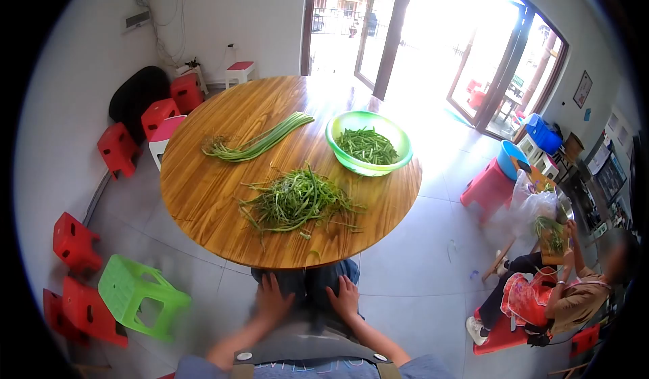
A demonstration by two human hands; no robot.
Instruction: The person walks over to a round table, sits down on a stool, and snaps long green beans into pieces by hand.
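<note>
My left hand (272,300) lies flat on my left thigh, just below the table edge, fingers stretched and holding nothing. Resting on the other thigh is my right hand (345,297), also open and bare. In front of me stands a round wooden table (196,200). Nearest to my hands on it is a loose heap of leafy green stems (297,200), with scraps scattered round it. Behind the heap lies a bundle of long green stalks (267,140). A green-and-white plastic bowl (373,170) at the right holds short cut green pieces (367,146).
Red stools (76,242) and a green stool (135,291) stand at the left. At the right, a seated person (574,298) handles greens at a small board, near a plastic bag (531,206) and a blue basin (512,160). Glass doors (503,75) stand open at the back.
</note>
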